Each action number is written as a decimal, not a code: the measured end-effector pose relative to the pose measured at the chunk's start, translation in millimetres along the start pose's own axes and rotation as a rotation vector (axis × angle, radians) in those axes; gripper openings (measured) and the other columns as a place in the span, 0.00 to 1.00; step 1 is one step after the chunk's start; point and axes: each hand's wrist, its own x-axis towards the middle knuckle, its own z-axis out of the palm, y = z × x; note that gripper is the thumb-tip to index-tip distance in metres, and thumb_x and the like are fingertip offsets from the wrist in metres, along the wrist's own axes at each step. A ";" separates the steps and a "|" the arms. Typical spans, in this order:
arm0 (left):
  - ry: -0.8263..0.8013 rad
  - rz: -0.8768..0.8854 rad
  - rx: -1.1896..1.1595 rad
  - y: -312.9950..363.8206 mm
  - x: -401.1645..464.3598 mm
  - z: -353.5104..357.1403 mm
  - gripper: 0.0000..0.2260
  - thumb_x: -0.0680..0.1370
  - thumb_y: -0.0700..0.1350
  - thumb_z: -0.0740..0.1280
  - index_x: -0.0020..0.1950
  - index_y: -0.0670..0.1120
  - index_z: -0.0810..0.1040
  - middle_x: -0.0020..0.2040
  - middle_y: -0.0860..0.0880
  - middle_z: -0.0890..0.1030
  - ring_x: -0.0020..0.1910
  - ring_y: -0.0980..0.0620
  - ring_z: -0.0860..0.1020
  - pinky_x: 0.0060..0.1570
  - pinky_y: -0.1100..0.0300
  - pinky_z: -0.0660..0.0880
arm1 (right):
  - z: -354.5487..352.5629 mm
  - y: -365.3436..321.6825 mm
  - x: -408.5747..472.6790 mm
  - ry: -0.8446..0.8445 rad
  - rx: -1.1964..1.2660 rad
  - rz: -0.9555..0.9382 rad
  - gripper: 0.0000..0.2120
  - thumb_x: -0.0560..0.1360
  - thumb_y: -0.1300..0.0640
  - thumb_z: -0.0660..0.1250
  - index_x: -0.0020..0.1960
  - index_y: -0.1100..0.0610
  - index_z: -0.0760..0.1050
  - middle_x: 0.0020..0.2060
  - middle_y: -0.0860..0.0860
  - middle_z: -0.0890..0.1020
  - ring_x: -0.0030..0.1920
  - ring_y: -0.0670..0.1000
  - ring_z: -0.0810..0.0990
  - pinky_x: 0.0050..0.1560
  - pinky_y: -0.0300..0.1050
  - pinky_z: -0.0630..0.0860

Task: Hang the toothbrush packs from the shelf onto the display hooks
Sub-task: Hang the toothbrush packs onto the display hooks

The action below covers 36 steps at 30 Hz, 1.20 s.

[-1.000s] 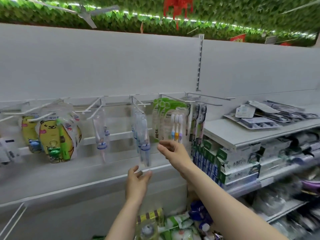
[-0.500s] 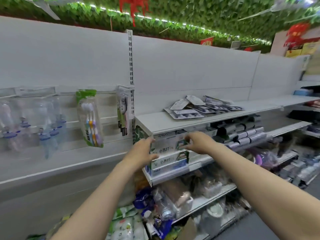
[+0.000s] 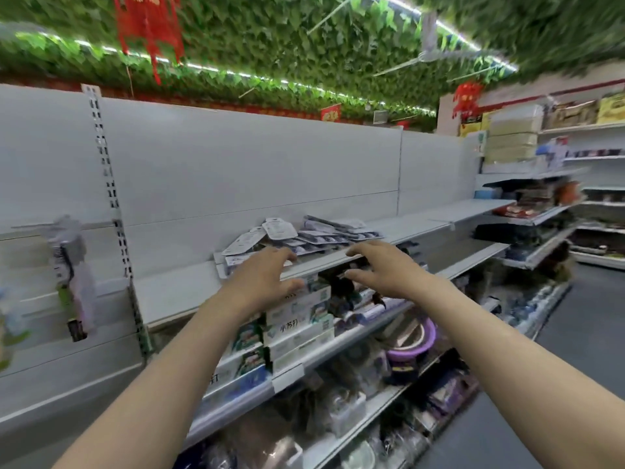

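Observation:
A loose pile of flat toothbrush packs [image 3: 304, 235] lies on the white shelf [image 3: 179, 292] at mid-height. My left hand [image 3: 263, 275] hovers at the shelf's front edge, just short of the nearest packs, fingers spread and holding nothing. My right hand [image 3: 382, 265] is level with it to the right, fingers spread and empty, in front of the shelf edge. At the far left a toothbrush pack [image 3: 72, 275] hangs from a display hook [image 3: 40, 226] on the back panel.
Boxed toothpaste [image 3: 297, 316] is stacked on the shelf below my hands. Lower shelves hold a purple basin [image 3: 411, 340] and blurred goods. More shelving runs along the right, with grey aisle floor [image 3: 575, 350] beside it. A slotted upright [image 3: 111, 204] divides the panels.
The view has swung right from the hooks toward the shelf. Both hands left the hanging packs and rose from the toothpaste boxes to the shelf edge by the pile.

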 end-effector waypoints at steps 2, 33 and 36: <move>0.011 0.008 -0.009 6.8 32.8 17.4 0.25 0.77 0.59 0.67 0.71 0.49 0.71 0.68 0.47 0.74 0.66 0.48 0.73 0.64 0.53 0.71 | 0.0 29.9 12.8 0.006 0.006 0.015 0.24 0.78 0.41 0.66 0.71 0.48 0.71 0.69 0.50 0.73 0.67 0.52 0.73 0.65 0.52 0.73; 0.348 -0.524 -0.091 -6.9 384.4 203.9 0.22 0.76 0.61 0.67 0.66 0.51 0.77 0.66 0.48 0.77 0.68 0.48 0.69 0.66 0.54 0.65 | 133.4 317.8 403.5 0.240 0.480 -0.212 0.08 0.79 0.49 0.67 0.47 0.50 0.83 0.38 0.44 0.84 0.40 0.47 0.80 0.42 0.47 0.74; 0.415 -0.575 -0.054 11.9 397.3 200.2 0.24 0.76 0.61 0.66 0.69 0.51 0.74 0.67 0.48 0.76 0.68 0.48 0.69 0.66 0.55 0.64 | 101.3 341.0 421.6 0.362 0.956 -0.109 0.12 0.78 0.52 0.69 0.37 0.56 0.79 0.27 0.45 0.75 0.30 0.45 0.72 0.33 0.43 0.72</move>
